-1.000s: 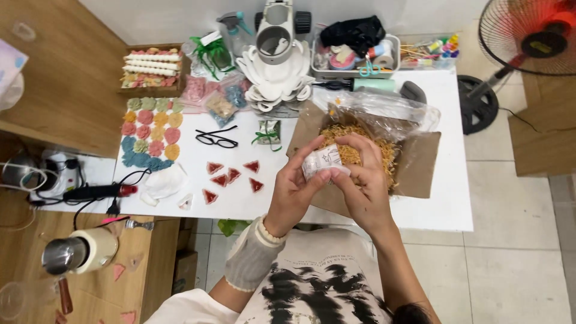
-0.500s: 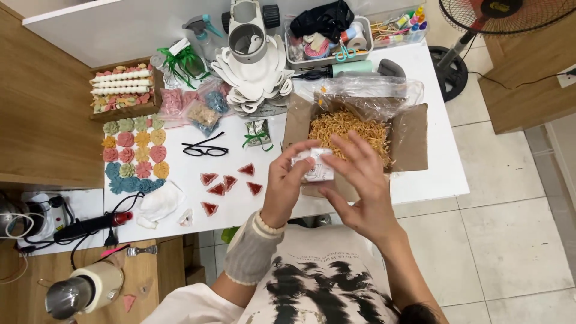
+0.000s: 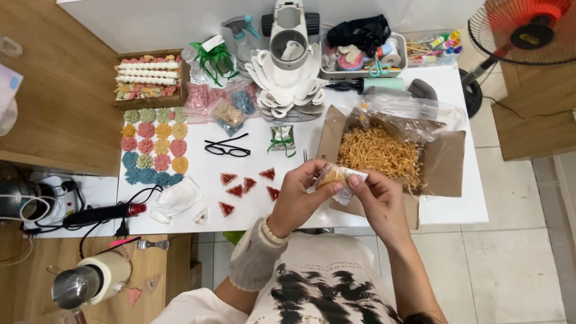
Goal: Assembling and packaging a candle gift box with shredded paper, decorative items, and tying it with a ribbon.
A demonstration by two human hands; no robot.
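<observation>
**Nearly over the edge: small packet pinched in both hands**

Both hands, left hand [image 3: 298,201] and right hand [image 3: 377,201], pinch a small clear packet [image 3: 337,179] above the worktop's [image 3: 456,207] near edge. A loosened grip could drop it to the floor. Just beyond, the open box of shredded paper [image 3: 378,153] could catch a sleeve and spill.

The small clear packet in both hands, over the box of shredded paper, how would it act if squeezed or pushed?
The small clear packet is probably floppy and crinkly: its film bends between the left hand and right hand. It looks light, pinched by fingertips alone. The film may be slippery, and the tan piece inside could break if squeezed.
</observation>
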